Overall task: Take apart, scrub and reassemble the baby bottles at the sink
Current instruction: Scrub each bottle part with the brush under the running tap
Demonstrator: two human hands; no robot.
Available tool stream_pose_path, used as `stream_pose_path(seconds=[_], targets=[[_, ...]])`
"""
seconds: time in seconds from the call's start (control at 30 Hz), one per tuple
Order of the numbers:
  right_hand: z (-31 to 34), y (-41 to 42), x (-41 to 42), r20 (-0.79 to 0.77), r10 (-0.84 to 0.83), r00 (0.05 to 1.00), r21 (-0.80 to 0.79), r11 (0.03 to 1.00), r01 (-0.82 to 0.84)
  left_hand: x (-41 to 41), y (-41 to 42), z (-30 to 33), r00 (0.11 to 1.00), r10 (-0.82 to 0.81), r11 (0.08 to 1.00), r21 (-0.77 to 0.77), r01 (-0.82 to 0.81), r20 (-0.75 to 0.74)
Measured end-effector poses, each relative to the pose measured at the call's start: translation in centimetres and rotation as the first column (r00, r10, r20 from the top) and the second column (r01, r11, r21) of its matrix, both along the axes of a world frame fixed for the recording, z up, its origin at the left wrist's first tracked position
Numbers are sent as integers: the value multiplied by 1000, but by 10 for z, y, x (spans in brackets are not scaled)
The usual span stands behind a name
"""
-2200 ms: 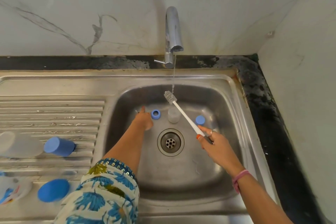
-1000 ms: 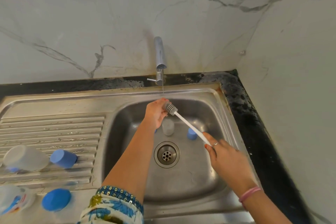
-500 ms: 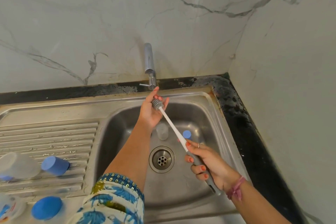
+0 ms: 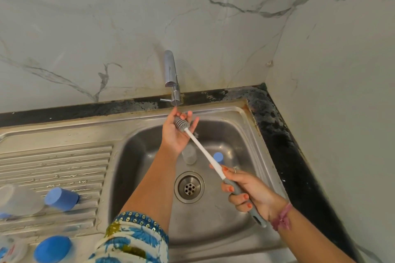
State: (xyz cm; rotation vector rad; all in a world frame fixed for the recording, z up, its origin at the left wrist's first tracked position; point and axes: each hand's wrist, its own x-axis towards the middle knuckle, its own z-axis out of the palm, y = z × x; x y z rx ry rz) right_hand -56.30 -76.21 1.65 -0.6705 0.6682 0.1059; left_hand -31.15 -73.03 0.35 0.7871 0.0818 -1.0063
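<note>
Far left of the sink basin (image 4: pixel 136 156), on the ribbed drainboard (image 4: pixel 53 168), a clear bottle body (image 4: pixel 18 199) lies on its side beside a blue cap (image 4: pixel 61 198); nearer the viewer sits another blue cap (image 4: pixel 52 250). These look set aside, not yet reassembled. Above the basin, under the tap (image 4: pixel 171 70), the left hand (image 4: pixel 176 132) cups loosely relaxed fingers around the brush head (image 4: pixel 181 124). Inside the basin stand a clear part (image 4: pixel 189 155) and a small blue piece (image 4: pixel 218 158), probably awaiting scrubbing. Right of the drain (image 4: pixel 189 187), the right hand (image 4: pixel 250 192) grasps the brush handle (image 4: pixel 237 189).
</note>
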Motion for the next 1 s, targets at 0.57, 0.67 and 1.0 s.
stream_pose_path(seconds=[0.57,0.67,1.0], targets=[[2,6,-1,30,7,1000,35,999,-8,-4,-7,5,974,161,980,-88,-176,-158],[9,14,6,-150,35,988,-522,846,-109,-3,-10,7,994,107,981,157,-110,27],[-2,3,10,-84,-18,996,-306,952,-9,-3,-17,8,987,66,935,335,-112,146]])
